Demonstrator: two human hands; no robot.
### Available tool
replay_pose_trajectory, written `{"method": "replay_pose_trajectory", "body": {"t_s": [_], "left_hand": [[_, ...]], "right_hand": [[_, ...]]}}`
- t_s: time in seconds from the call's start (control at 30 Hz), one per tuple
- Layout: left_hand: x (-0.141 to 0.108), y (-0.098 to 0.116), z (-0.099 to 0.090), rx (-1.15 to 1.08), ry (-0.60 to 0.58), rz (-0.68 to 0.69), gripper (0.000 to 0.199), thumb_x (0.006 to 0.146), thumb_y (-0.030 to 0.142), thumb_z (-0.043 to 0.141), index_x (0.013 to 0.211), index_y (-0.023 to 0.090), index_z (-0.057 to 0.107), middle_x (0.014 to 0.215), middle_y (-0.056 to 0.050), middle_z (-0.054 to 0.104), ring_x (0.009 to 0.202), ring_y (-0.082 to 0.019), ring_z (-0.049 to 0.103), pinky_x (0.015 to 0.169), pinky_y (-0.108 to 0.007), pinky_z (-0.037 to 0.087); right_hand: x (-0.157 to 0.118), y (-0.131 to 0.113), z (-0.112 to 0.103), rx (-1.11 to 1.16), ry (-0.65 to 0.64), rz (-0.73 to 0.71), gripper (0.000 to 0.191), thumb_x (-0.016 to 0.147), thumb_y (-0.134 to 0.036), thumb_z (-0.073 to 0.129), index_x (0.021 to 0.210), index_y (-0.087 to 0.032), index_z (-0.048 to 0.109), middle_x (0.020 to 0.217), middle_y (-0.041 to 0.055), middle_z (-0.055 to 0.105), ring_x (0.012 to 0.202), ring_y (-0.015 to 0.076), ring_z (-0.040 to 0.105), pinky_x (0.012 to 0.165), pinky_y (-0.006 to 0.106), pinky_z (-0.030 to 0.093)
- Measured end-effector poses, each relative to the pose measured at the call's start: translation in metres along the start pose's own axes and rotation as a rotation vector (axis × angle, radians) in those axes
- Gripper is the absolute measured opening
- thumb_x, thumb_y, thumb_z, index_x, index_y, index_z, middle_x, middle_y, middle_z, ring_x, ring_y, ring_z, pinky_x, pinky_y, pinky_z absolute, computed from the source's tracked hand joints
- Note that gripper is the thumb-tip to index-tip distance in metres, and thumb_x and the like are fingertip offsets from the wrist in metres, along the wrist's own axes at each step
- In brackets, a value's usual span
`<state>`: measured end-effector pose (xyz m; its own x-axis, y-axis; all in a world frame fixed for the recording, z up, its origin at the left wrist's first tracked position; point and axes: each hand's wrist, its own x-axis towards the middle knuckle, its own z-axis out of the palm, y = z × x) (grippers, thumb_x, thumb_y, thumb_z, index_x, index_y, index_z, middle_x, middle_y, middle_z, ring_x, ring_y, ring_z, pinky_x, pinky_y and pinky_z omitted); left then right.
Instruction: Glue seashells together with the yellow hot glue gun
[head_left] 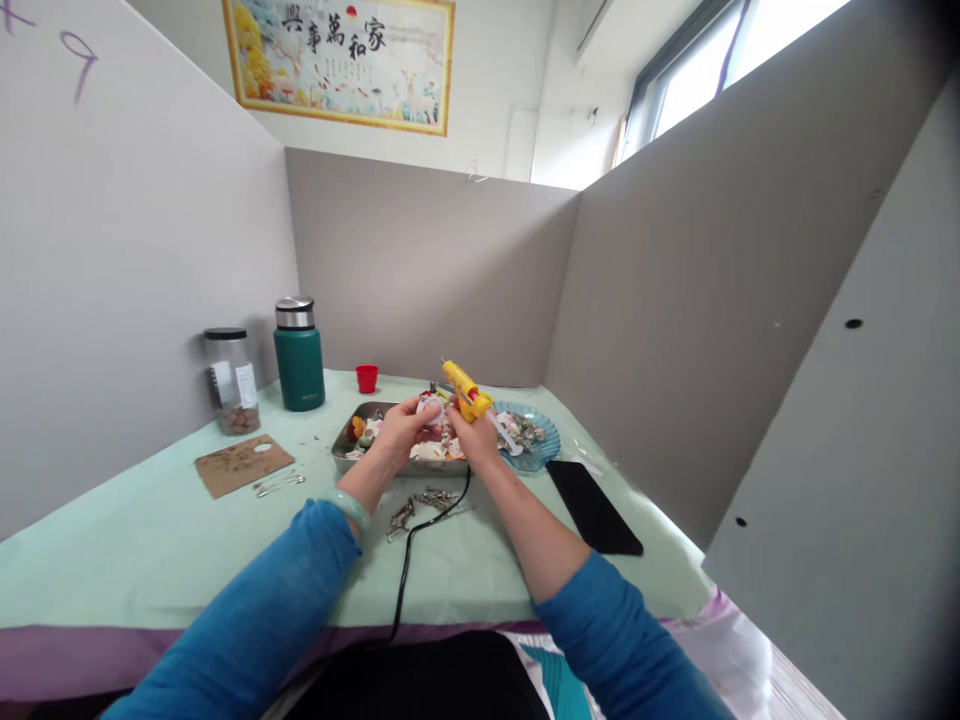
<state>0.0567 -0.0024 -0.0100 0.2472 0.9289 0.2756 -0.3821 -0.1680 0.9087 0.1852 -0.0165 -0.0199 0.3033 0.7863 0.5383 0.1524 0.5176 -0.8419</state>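
A yellow glue gun (468, 391) with a white glue stick at its back is in my right hand (474, 436), its nozzle tilted up and away. My left hand (406, 426) pinches a small whitish piece (430, 408) just left of the gun, and the two hands are close together. Beneath them lies a metal tray (345, 464) of small colourful pieces, partly hidden by my hands. On the right, a blue plate (550, 440) bears small shiny parts. The gun's black cord (407, 560) runs down toward me past metal clips (401, 517).
At the left stand a green bottle (299, 365) and a clear jar (234, 385), with brown card (244, 464) and pins (280, 484) in front. A red cup (367, 378) is at the back. A black flat object (595, 507) lies right. Grey partitions (427, 260) enclose the table.
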Motion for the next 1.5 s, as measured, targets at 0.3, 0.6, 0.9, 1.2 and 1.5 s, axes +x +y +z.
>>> {"method": "replay_pose_trajectory", "body": {"t_s": [0.3, 0.6, 0.9, 1.2, 1.5], "left_hand": [[-0.002, 0.002, 0.002, 0.007, 0.012, -0.002, 0.035, 0.056, 0.031, 0.08, 0.08, 0.011, 0.064, 0.067, -0.001, 0.062, 0.049, -0.009, 0.057, 0.051, -0.022, 0.051], [-0.001, 0.001, 0.0, -0.002, -0.001, 0.007, 0.033, 0.06, 0.033, 0.078, 0.082, 0.011, 0.065, 0.067, -0.002, 0.062, 0.051, -0.01, 0.058, 0.052, -0.024, 0.052], [-0.002, 0.001, 0.001, 0.009, -0.005, 0.014, 0.033, 0.059, 0.031, 0.078, 0.081, 0.012, 0.064, 0.071, -0.001, 0.063, 0.051, -0.009, 0.058, 0.052, -0.023, 0.052], [-0.002, 0.002, 0.002, 0.002, 0.005, 0.015, 0.033, 0.059, 0.033, 0.078, 0.08, 0.012, 0.063, 0.067, -0.001, 0.062, 0.051, -0.01, 0.057, 0.052, -0.024, 0.052], [-0.001, 0.004, 0.001, 0.004, 0.085, 0.041, 0.037, 0.058, 0.035, 0.078, 0.082, 0.011, 0.064, 0.066, 0.0, 0.06, 0.049, -0.008, 0.056, 0.053, -0.023, 0.051]], "right_hand": [[-0.001, -0.003, 0.001, -0.005, -0.005, 0.016, 0.032, 0.069, -0.033, 0.059, 0.095, -0.013, 0.064, 0.074, 0.0026, 0.063, 0.06, 0.013, 0.057, 0.057, 0.024, 0.049], [-0.001, -0.002, 0.001, -0.005, 0.011, 0.015, 0.034, 0.069, -0.034, 0.06, 0.095, -0.013, 0.064, 0.078, 0.0038, 0.064, 0.061, 0.0138, 0.058, 0.057, 0.025, 0.049], [0.0, 0.003, 0.001, 0.011, 0.008, 0.013, 0.033, 0.07, -0.034, 0.061, 0.095, -0.014, 0.064, 0.076, 0.0031, 0.063, 0.061, 0.0131, 0.058, 0.057, 0.024, 0.05], [0.002, 0.008, 0.002, 0.012, 0.005, -0.036, 0.031, 0.071, -0.035, 0.06, 0.094, -0.015, 0.064, 0.08, 0.0039, 0.065, 0.066, 0.0142, 0.06, 0.06, 0.025, 0.05], [-0.004, -0.01, -0.002, -0.013, -0.019, 0.018, 0.036, 0.071, -0.041, 0.061, 0.094, -0.014, 0.062, 0.067, 0.0009, 0.06, 0.051, 0.0111, 0.053, 0.051, 0.024, 0.046]]}}
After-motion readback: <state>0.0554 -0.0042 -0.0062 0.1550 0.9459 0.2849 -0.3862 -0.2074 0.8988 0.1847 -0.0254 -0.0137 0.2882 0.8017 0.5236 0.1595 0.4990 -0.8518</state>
